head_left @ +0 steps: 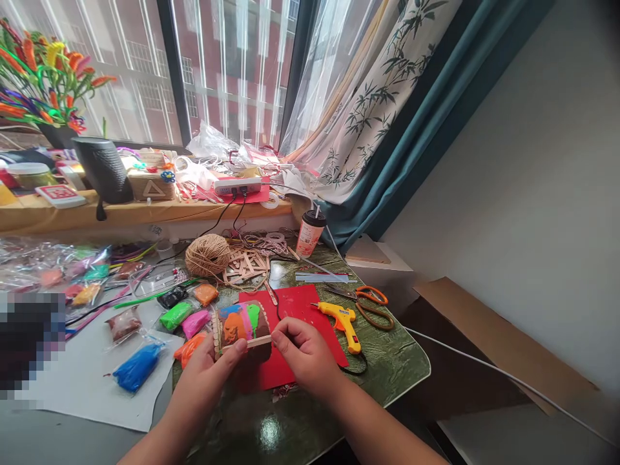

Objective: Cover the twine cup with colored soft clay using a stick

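Observation:
A small craft piece [233, 328] with orange, blue, pink, green and brown clay patches and a beaded-looking left border is held up over a red sheet [295, 303]. My left hand [208, 371] is closed on its lower left side, the thumb on top. Along its near edge lies a pale wooden stick [259, 341]. My right hand [303, 354] pinches the right end of this stick between thumb and fingers. Whether the stick is fixed to the piece I cannot tell. Just right of my right hand lies a yellow glue gun [345, 323].
Orange-handled scissors [371, 303] lie right of the glue gun. Bagged clay, such as a blue packet [138, 368], covers the left side. A twine ball [208, 254], wooden sticks [247, 266] and a lidded cup [310, 234] stand behind. The table edge [429, 368] is at right.

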Action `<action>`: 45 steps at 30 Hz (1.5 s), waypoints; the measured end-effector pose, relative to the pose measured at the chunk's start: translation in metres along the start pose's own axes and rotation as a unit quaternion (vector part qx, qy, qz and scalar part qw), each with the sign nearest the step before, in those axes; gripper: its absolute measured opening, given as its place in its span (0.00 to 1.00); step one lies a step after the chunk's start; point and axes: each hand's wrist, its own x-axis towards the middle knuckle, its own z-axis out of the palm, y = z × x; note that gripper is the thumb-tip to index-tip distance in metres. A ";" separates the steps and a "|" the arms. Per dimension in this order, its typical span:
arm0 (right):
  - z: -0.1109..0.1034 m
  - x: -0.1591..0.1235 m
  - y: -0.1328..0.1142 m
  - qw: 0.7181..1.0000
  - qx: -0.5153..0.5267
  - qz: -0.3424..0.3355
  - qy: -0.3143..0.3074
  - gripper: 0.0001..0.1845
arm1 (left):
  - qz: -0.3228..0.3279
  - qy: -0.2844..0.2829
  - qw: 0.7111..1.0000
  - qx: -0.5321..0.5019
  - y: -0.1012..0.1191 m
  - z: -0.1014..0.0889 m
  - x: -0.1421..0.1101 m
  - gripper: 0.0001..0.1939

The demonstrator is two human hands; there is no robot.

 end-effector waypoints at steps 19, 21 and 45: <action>0.001 -0.008 0.017 1.000 -0.015 0.025 -0.009 0.26 | 0.048 -0.044 0.994 0.086 0.003 -0.004 0.004 0.30; 0.000 -0.009 0.017 1.000 -0.003 0.021 -0.006 0.27 | 0.062 -0.034 0.992 0.105 0.005 -0.002 0.003 0.30; 0.018 -0.019 0.006 0.995 -0.010 0.082 0.058 0.29 | 0.002 0.001 1.000 0.012 -0.004 0.000 0.000 0.31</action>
